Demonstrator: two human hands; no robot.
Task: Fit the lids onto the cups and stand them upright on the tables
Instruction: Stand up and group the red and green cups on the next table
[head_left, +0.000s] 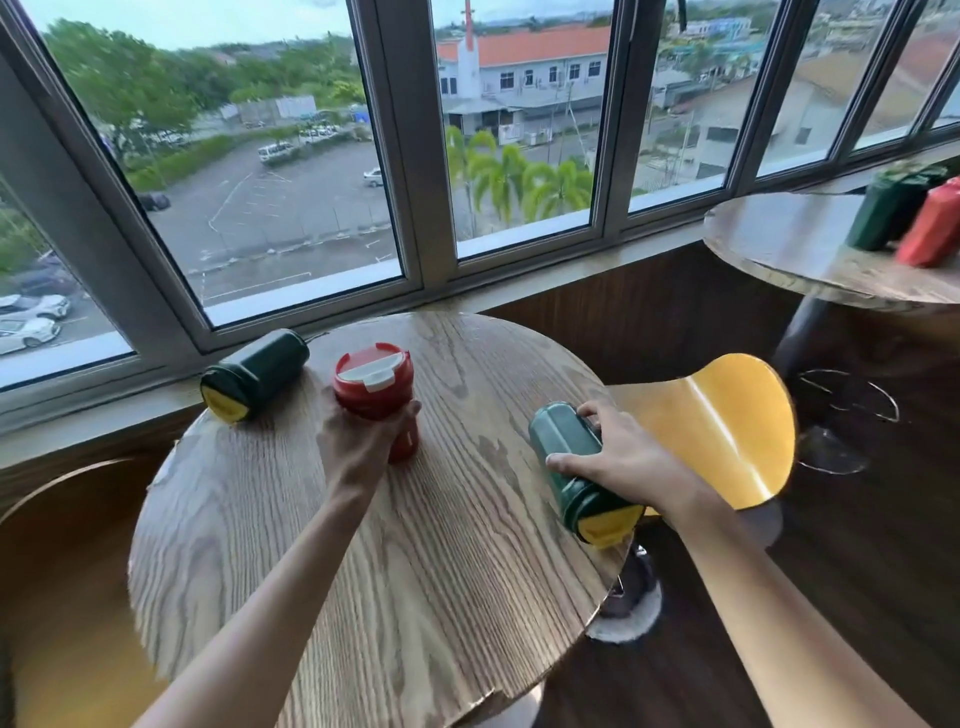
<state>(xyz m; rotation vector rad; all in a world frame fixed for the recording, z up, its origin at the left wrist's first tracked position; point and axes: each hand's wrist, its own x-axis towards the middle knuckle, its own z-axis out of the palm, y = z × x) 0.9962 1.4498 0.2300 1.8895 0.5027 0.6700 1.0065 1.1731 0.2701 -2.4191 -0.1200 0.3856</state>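
Observation:
A round wooden table (447, 545) stands below the window. My left hand (358, 441) grips a red cup (375, 395) with a red and white lid, held nearly upright near the table's middle. My right hand (628, 462) wraps a green cup (566, 447) with a yellow lid (608, 525); it lies on its side at the table's right edge, lid towards me. Another green cup (260, 369) with a yellow lid (224, 405) lies on its side at the far left of the table.
A second round table (795, 249) at the far right carries a green cup (883, 208) and a red cup (932, 228), both upright. A yellow chair (727, 426) stands right of my table. The window ledge (519, 291) runs behind both tables.

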